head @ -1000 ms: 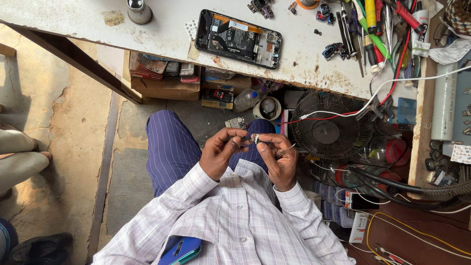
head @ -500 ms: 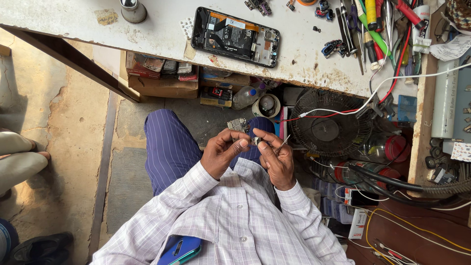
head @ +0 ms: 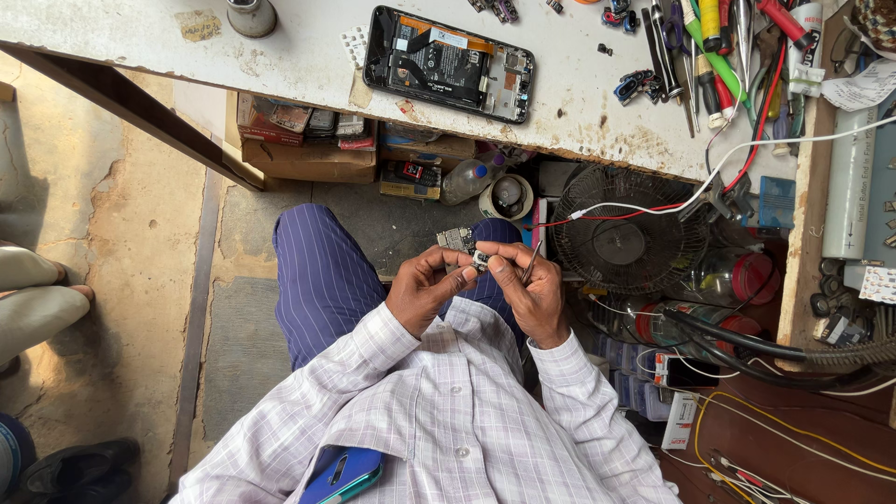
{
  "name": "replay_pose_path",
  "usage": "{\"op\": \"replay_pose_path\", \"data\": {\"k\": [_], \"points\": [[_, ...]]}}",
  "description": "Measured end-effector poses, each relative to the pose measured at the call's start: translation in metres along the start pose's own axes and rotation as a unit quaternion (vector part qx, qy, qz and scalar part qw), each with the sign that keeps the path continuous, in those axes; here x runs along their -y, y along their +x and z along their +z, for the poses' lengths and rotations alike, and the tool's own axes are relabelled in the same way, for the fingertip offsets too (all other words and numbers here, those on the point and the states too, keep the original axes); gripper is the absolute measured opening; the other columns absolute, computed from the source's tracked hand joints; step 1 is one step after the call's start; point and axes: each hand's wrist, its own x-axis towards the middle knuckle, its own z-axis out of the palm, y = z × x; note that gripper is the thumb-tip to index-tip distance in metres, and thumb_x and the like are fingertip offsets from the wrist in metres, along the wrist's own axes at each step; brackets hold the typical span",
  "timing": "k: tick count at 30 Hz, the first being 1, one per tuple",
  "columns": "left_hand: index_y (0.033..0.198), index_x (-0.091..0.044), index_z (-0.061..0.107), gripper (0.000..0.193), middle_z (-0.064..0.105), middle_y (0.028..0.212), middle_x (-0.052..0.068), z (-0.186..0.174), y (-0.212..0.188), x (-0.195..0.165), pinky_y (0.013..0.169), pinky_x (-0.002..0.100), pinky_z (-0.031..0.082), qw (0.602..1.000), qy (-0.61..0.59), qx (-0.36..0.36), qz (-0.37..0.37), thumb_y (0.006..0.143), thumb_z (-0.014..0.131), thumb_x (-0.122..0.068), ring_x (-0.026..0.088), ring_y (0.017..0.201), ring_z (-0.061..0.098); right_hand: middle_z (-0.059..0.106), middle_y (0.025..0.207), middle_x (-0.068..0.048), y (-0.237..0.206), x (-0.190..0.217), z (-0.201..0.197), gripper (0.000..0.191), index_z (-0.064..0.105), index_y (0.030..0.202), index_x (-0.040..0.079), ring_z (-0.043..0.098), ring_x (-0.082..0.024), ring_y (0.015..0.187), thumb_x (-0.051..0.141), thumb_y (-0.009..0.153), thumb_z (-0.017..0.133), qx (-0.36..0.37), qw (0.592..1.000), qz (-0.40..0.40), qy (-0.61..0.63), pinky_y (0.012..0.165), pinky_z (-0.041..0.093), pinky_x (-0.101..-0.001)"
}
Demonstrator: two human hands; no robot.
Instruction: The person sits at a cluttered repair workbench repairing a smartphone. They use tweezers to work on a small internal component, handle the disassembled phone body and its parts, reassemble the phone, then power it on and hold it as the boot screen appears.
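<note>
White, scratched and stained, the desk (head: 579, 112) is seen from above, and an opened phone (head: 450, 63) with its back cover off lies on it. Below the opened phone, over a lap in blue striped trousers (head: 322, 280), both hands are brought together. A small circuit board (head: 459, 243) is pinched in the fingertips of the left hand (head: 427, 291), with the fingers curled narrow around it. A tiny part (head: 482, 259) just beside the circuit board is touched by the thumb and forefinger of the right hand (head: 532, 294), and thin metal tweezers (head: 530, 263) are kept between the other fingers of that hand, pointing up toward the desk. Whether the tiny part is joined to the circuit board cannot be told.

To the right of the opened phone, a heap of screwdrivers and tools (head: 719, 47) is spread on the desk. Below and right of the opened phone, a black fan (head: 621, 243) stands under the desk, crossed by red and white wires (head: 653, 207). Cardboard boxes (head: 308, 140) are stacked under the desk, left of the fan. A blue-green phone (head: 341, 474) is tucked in the pocket of the checked shirt (head: 448, 420), far below the opened phone.
</note>
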Motion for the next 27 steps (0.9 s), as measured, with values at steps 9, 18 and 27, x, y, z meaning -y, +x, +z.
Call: {"op": "replay_pose_path", "data": {"k": [9, 18, 27], "points": [[0.113, 0.001, 0.067, 0.018, 0.074, 0.101, 0.011, -0.002, 0.001, 0.004, 0.087, 0.032, 0.065, 1.0, -0.016, 0.003, 0.004, 0.097, 0.068, -0.008, 0.016, 0.092, 0.074, 0.057, 0.065, 0.008, 0.001, -0.009, 0.002, 0.03, 0.071, 0.122, -0.001, 0.036, 0.004, 0.047, 0.022, 0.105, 0.063, -0.012, 0.998, 0.053, 0.022, 0.041, 0.025, -0.0175], [0.113, 0.0, 0.067, 0.02, 0.074, 0.099, 0.01, -0.003, 0.001, 0.002, 0.085, 0.029, 0.063, 1.0, -0.008, -0.005, -0.009, 0.096, 0.07, -0.01, 0.015, 0.091, 0.073, 0.066, 0.088, 0.003, 0.001, -0.011, 0.003, 0.029, 0.072, 0.123, -0.002, 0.042, 0.004, 0.059, 0.02, 0.105, 0.064, -0.011, 0.999, 0.037, 0.017, 0.048, 0.03, -0.016], [0.11, 0.001, 0.067, 0.02, 0.074, 0.1, 0.01, -0.001, 0.002, -0.001, 0.085, 0.029, 0.063, 1.0, -0.001, -0.015, -0.003, 0.093, 0.073, -0.008, 0.014, 0.091, 0.073, 0.061, 0.085, 0.005, 0.001, -0.01, 0.003, 0.029, 0.073, 0.123, 0.0, 0.042, 0.003, 0.057, 0.02, 0.105, 0.064, -0.005, 0.999, 0.046, 0.019, 0.046, 0.031, -0.0164]]}}
